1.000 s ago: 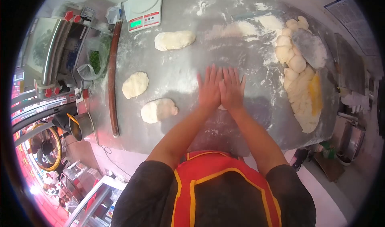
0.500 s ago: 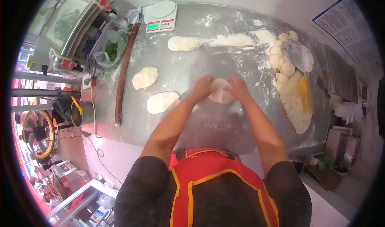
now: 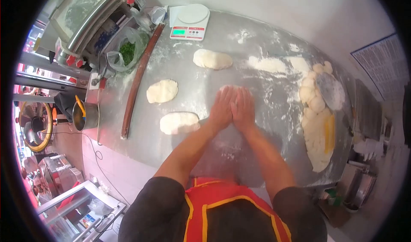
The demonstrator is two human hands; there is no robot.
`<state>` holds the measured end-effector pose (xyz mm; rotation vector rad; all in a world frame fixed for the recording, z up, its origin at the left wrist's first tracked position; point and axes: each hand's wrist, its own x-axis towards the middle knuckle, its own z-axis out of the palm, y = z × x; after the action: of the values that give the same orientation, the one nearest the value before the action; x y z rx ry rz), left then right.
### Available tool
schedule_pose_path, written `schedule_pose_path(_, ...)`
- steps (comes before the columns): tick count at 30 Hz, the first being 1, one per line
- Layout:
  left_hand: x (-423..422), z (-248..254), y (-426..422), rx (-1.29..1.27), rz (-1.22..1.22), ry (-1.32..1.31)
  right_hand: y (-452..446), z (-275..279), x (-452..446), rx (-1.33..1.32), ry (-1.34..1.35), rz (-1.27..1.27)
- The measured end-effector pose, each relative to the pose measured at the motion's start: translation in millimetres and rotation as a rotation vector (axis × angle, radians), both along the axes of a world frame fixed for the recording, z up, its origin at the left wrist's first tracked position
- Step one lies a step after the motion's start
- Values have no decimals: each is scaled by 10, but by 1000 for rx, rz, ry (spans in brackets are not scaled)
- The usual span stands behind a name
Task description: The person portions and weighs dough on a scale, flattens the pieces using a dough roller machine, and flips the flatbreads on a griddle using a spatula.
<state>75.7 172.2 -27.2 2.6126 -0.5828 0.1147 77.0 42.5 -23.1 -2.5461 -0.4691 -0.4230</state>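
Observation:
My left hand (image 3: 222, 108) and my right hand (image 3: 243, 108) lie flat side by side, fingers stretched forward, pressing down at the middle of the metal table. The dough piece beneath them is almost wholly hidden; only a pale sliver seems to show at the fingertips. To the left rest three floury oval dough pieces: one nearest my left hand (image 3: 180, 123), another dough piece (image 3: 162, 91) farther left, and a third dough piece (image 3: 212, 59) beyond my fingers. Neither hand grips anything.
A long wooden rolling pin (image 3: 139, 86) lies at the left. The kitchen scale (image 3: 190, 21) stands at the back. On the right sit a heap of dough (image 3: 314, 137), a yellow scraper (image 3: 329, 134) and a clear bowl (image 3: 332, 92). Loose flour (image 3: 269, 65) is scattered behind.
Both hands came together from either side of the dough piece and now lie flat over it, no longer pinching its edges. The view has shifted slightly too.

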Motion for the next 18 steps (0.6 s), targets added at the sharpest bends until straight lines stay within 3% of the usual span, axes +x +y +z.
schedule_pose_path(4,180,82,11,16,-15,32,10,-93,158,-118,77,-76)
schedule_pose_path(7,386,-32,-16,31,9,-22,-44,-218,358,-120,-12,-58)
schedule_pose_path(10,491,-72,87,101,-29,84,-58,-138,480,-368,12,-24)
schedule_pose_path(13,261,193,694,-173,49,28,117,151,331,-161,97,-151)
schedule_pose_path(15,-189,482,1336,-251,364,-42,319,214,50,-24,299,50)
schedule_pose_path(16,-453,491,1580,-376,714,153,458,234,-117,42,400,146)
schedule_pose_path(18,-995,228,2082,-264,810,226,848,89,-388,233,454,227)
